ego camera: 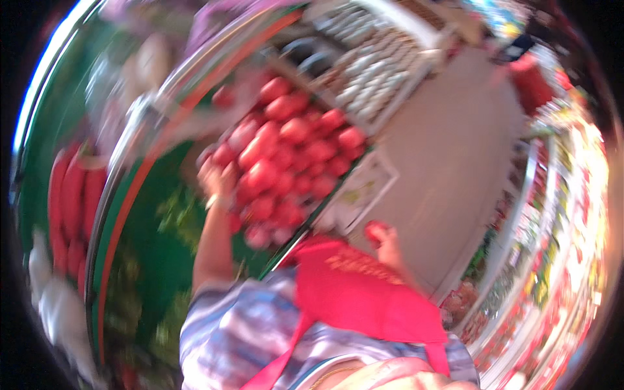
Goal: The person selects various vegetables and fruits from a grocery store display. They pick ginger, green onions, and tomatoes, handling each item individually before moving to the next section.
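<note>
A large heap of round red tomatoes (292,156) lies on a green-lined display in front of me. My left hand (219,180) rests at the heap's left side, its fingers over the tomatoes there; blur hides whether it grips one. Away from the heap, above the floor at the right, my right hand (388,243) is closed around a red tomato (375,231). I wear a red apron (365,292) over a patterned shirt.
Trays of eggs (375,83) adjoin the heap's far side. Leafy greens (183,214) lie left of my left arm. A metal rail with an orange edge (131,195) curves past long red produce (73,195). Stocked shelves (526,234) line the right, beyond the tiled floor (443,146).
</note>
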Action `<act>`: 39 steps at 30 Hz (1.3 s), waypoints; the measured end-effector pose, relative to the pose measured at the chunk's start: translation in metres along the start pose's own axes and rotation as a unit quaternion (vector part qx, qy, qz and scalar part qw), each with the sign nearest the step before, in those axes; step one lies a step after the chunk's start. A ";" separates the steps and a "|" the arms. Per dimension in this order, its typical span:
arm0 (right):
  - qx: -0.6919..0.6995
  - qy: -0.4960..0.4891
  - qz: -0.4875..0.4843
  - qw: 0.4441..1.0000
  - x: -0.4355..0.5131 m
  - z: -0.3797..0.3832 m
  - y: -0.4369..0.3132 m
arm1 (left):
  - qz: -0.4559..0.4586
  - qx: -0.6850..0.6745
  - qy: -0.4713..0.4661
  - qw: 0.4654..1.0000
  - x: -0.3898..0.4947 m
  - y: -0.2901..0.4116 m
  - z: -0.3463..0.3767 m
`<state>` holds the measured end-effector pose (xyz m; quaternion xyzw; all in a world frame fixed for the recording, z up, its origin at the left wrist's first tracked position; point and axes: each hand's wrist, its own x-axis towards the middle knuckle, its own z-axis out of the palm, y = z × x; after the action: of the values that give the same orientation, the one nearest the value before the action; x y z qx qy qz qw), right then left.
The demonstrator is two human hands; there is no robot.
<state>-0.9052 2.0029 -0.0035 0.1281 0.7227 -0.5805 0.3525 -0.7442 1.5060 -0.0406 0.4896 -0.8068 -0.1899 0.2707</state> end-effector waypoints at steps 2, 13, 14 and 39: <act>0.096 -0.016 0.025 0.995 0.011 0.012 -0.001 | -0.093 0.044 -0.017 0.995 -0.008 -0.044 -0.006; 0.054 -0.044 0.039 0.997 0.019 0.011 -0.002 | -0.115 0.022 -0.066 0.991 -0.032 -0.069 0.032; 0.050 -0.047 0.041 0.997 0.018 0.012 -0.004 | -0.125 0.016 -0.084 0.988 -0.034 -0.069 0.028; 0.068 -0.029 0.070 0.995 0.028 0.009 0.014 | -0.330 -0.807 -0.136 0.470 -0.057 -0.053 -0.076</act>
<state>-0.9141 1.9924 -0.0330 0.1853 0.6599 -0.6060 0.4038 -0.6389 1.5304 -0.0255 0.2521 -0.1012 -0.8964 0.3504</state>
